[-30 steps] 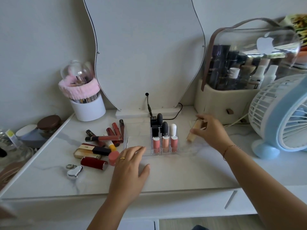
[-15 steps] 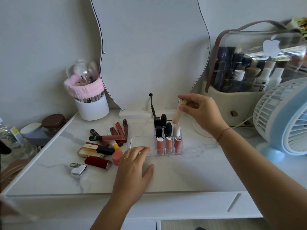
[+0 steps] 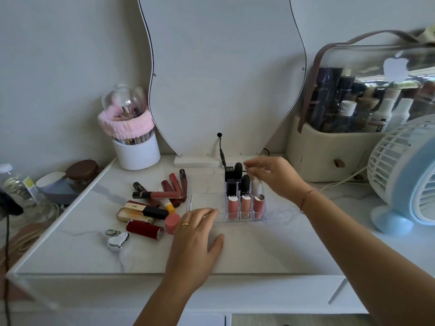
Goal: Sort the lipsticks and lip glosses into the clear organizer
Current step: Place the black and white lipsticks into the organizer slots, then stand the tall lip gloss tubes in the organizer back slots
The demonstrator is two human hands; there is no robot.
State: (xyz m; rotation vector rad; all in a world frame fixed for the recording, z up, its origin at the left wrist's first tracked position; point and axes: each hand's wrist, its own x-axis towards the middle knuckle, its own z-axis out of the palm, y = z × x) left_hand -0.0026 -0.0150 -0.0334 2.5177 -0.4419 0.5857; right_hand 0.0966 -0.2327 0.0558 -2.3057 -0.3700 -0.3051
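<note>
The clear organizer (image 3: 204, 203) stands mid-table, its right columns filled. Three pink lip glosses (image 3: 245, 205) fill the front row, with black-capped lipsticks (image 3: 244, 184) and a white-capped one behind. My right hand (image 3: 275, 177) hovers over the back right corner, fingertips pinched on a beige lip tube that the hand mostly hides. My left hand (image 3: 195, 241) lies flat on the table, fingertips touching the organizer's front edge, holding nothing. A pile of loose lipsticks and glosses (image 3: 155, 203) lies left of the organizer, with a red lipstick (image 3: 144, 229) nearest me.
A wavy mirror (image 3: 219, 74) leans at the back with a cable (image 3: 221, 151) at its base. A white brush cup (image 3: 136, 154) stands back left, a cosmetics case (image 3: 329, 156) back right, a blue fan (image 3: 409, 175) far right. A silver heart keychain (image 3: 117, 241) lies front left.
My right hand lifted the beige tube from the table on the right, carried it over the organizer and has lowered to the back right corner. My left hand stayed put.
</note>
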